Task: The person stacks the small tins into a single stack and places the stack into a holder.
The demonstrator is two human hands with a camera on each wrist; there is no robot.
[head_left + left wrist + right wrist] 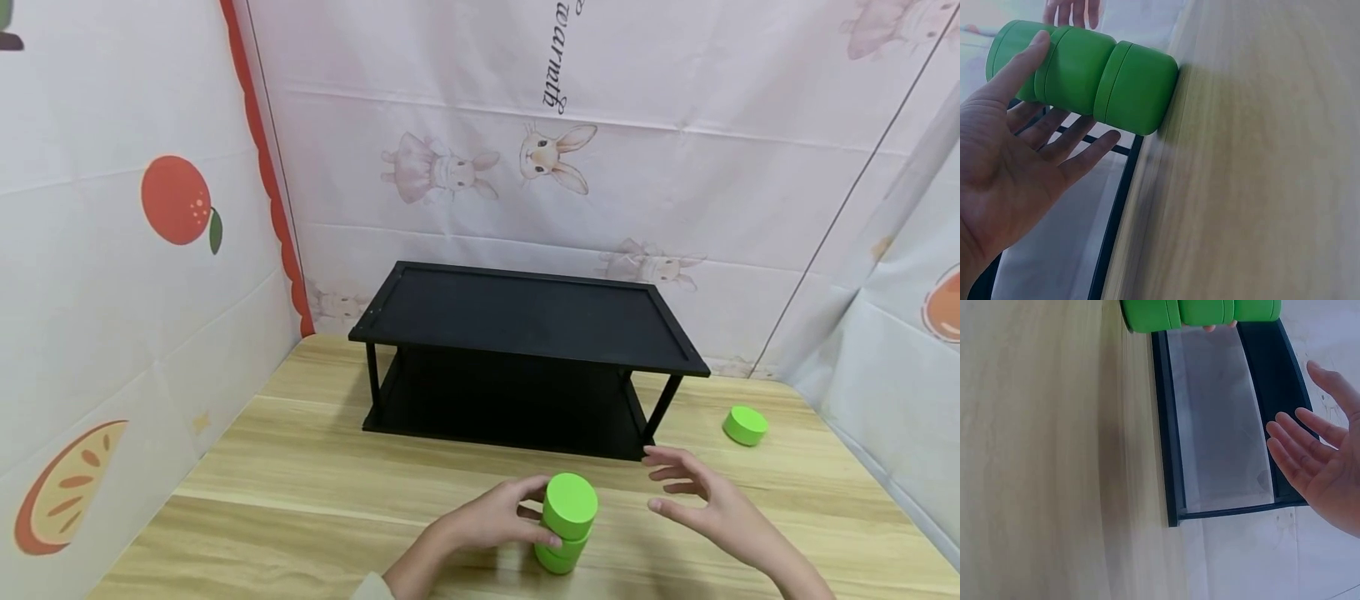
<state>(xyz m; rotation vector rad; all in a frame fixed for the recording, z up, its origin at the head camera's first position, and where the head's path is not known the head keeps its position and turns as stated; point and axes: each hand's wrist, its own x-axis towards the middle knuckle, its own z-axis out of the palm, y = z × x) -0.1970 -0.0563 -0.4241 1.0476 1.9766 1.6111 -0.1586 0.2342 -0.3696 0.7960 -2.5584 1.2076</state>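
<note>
the left hand (506,517) had the stack of three green containers (572,517) pinched loosely, thumb on the near side and fingers around the far side, while the right hand (712,508) hung apart from it, fingers spread and palm turned towards the stack, holding nothing. the stack stood upright just right of the left hand, its base seemingly on the surface (300,508).

the likeliest trouble, to judge by how things lay, was a topple: the top container sat slightly off line with those below, so an uneven push from the left thumb could have slid it loose. with the right hand clear of the stack, nothing braced the side away from the left hand. a careless sweep of the right hand forward might also have knocked the near corner of the black rack (517,312).

the surface was pale, striped wood grain. the two-level rack stood on it beyond both hands, and a lone green container (746,426) sat beyond the right hand, slightly to its right. past the rack hung a rabbit-printed cloth (450,75); far left of the left hand rose a fruit-printed cloth (90,317).
</note>
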